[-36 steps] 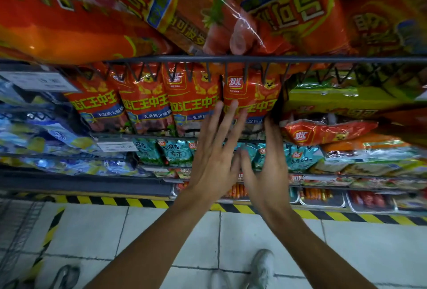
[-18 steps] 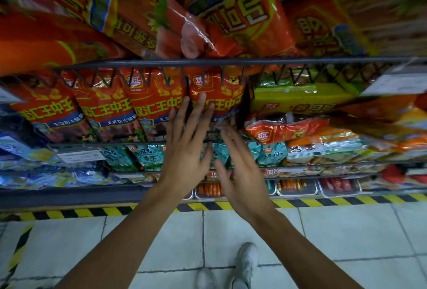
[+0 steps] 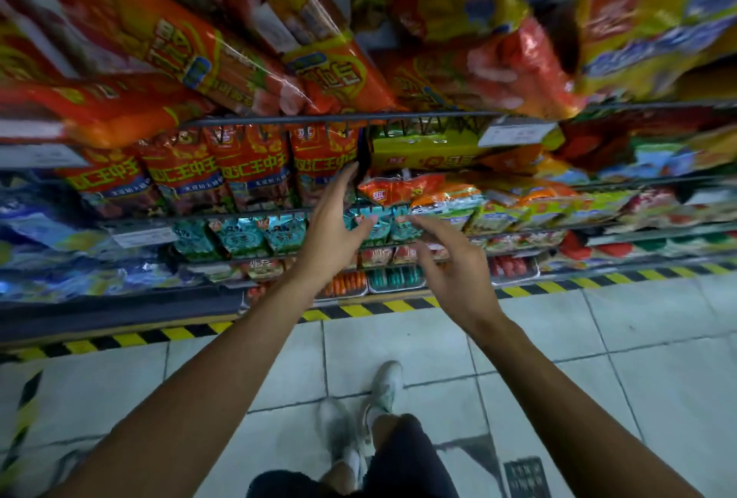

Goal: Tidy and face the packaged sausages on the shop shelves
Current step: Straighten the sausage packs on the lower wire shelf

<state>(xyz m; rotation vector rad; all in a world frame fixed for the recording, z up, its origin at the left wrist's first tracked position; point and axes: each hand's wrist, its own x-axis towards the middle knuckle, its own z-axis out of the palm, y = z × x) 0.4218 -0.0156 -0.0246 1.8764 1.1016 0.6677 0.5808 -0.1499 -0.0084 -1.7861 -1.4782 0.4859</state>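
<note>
A row of upright red sausage packs point(image 3: 251, 174) stands on the middle wire shelf point(image 3: 247, 215). My left hand point(image 3: 333, 232) is raised in front of the rightmost red pack point(image 3: 323, 162), fingers straight and spread, its fingertips at the pack's right edge. My right hand point(image 3: 452, 262) hovers lower and to the right with loosely bent fingers, holding nothing, in front of the teal packs point(image 3: 375, 224). A crumpled red pack point(image 3: 395, 188) lies flat just right of my left fingertips.
Big orange sausage bags point(image 3: 199, 55) overhang from the top shelf. A green-yellow pack point(image 3: 426, 152) and mixed packs point(image 3: 518, 202) fill the right side. Blue packs point(image 3: 48, 234) lie at the left. Trays of sausages point(image 3: 395, 278) sit at the bottom. Hazard tape point(image 3: 359, 310) edges the tiled floor; my shoes point(image 3: 383, 390) are below.
The view has shifted right along the shelf. My hands have moved apart; the right hand dropped lower and rightward, away from the red packs. The left stays by the rightmost red pack.
</note>
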